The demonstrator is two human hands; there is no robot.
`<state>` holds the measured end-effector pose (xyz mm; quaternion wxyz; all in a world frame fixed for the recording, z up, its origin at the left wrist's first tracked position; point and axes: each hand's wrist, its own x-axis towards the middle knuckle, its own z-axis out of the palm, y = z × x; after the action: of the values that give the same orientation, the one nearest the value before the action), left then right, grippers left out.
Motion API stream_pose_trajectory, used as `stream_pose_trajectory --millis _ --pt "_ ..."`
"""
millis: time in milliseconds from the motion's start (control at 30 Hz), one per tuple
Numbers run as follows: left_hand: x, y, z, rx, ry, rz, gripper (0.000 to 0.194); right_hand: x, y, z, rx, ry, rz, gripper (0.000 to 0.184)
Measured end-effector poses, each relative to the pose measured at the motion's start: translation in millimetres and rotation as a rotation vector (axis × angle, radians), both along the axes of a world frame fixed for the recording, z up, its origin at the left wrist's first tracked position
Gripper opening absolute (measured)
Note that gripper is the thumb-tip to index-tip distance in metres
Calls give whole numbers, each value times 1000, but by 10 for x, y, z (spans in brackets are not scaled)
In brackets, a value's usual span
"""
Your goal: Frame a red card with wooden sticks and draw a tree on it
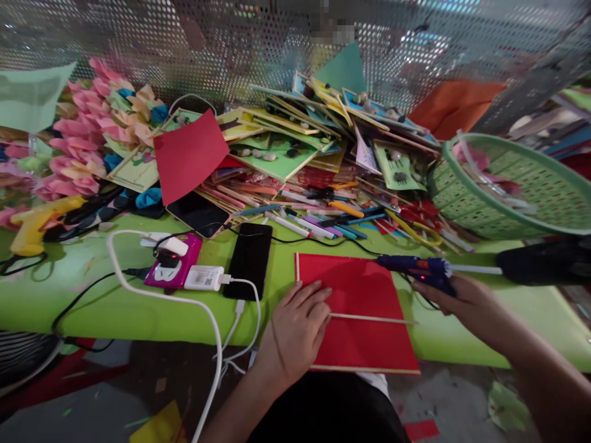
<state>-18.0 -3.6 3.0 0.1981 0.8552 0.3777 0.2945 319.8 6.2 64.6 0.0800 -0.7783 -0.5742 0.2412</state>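
A red square sheet (pixel 362 289) lies on the bench in front of me, with pale thin strips along its left and bottom edges. My left hand (pixel 293 329) rests over its left side, fingers bent, closed on one end of a thin wooden stick (pixel 372 318). That stick reaches across the sheet and past its right edge. In my right hand (pixel 455 295) is a blue hot glue gun (pixel 418 266), its small red light lit and a white glue stick in its back. The nozzle is at the sheet's top edge, near the right corner.
A magenta power strip (pixel 192 252) with plugs and white cables sits left, beside a black phone (pixel 249 258). Behind lie markers, sticks and stacked pebble cards (pixel 272 154). A green basket (pixel 503 203) stands right, a yellow glue gun (pixel 34 231) far left.
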Motion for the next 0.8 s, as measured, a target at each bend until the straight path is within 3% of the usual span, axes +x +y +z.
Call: stream_pose_trajectory --millis 800 --pt "-3 -6 -1 -4 0 -5 20 -15 1 27 19 -33 -14 70"
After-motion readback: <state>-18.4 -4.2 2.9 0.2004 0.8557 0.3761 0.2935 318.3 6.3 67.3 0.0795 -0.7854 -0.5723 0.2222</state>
